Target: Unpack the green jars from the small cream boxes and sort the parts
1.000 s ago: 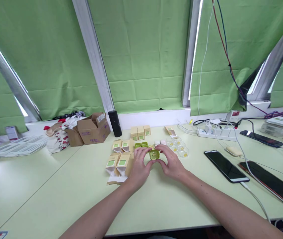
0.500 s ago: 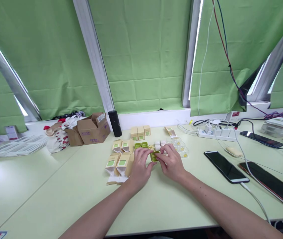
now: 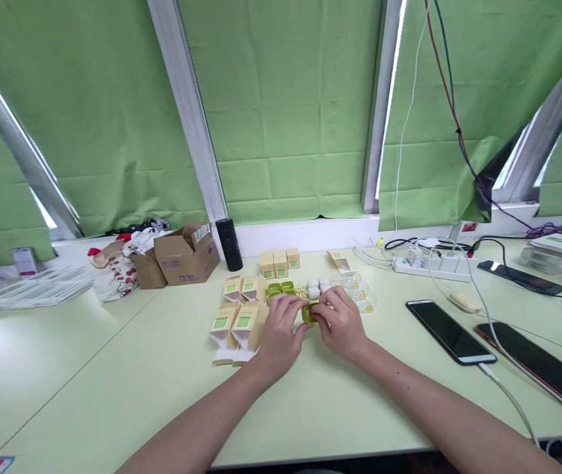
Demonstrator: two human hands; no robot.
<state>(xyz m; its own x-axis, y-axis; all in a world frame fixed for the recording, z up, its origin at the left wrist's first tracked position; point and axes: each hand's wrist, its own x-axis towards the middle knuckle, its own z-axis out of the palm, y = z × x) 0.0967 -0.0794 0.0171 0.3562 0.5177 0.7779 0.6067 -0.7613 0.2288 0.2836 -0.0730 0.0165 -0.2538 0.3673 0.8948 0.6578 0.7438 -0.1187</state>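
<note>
A small green plastic case (image 3: pixel 308 311) is pinched between my left hand (image 3: pixel 281 332) and my right hand (image 3: pixel 341 324), just above the pale green table (image 3: pixel 113 368). Fingers of both hands are curled round it and hide most of it. Left of my hands lie several tan cartons with green labels (image 3: pixel 241 322), some with open flaps. Behind my hands sit two more green cases (image 3: pixel 281 288), small white pieces (image 3: pixel 318 286) and clear plastic shells (image 3: pixel 357 293).
Three closed tan cartons (image 3: pixel 280 261) stand in a row at the back, beside a black cylinder (image 3: pixel 228 245) and an open cardboard box (image 3: pixel 186 254). Right of me lie two phones (image 3: pixel 450 331), a power strip (image 3: pixel 429 263) and cables. Green blinds cover the windows.
The green case, first shown face-up between my fingertips, has been turned and closed in by both hands. The hands have drawn together around it.
</note>
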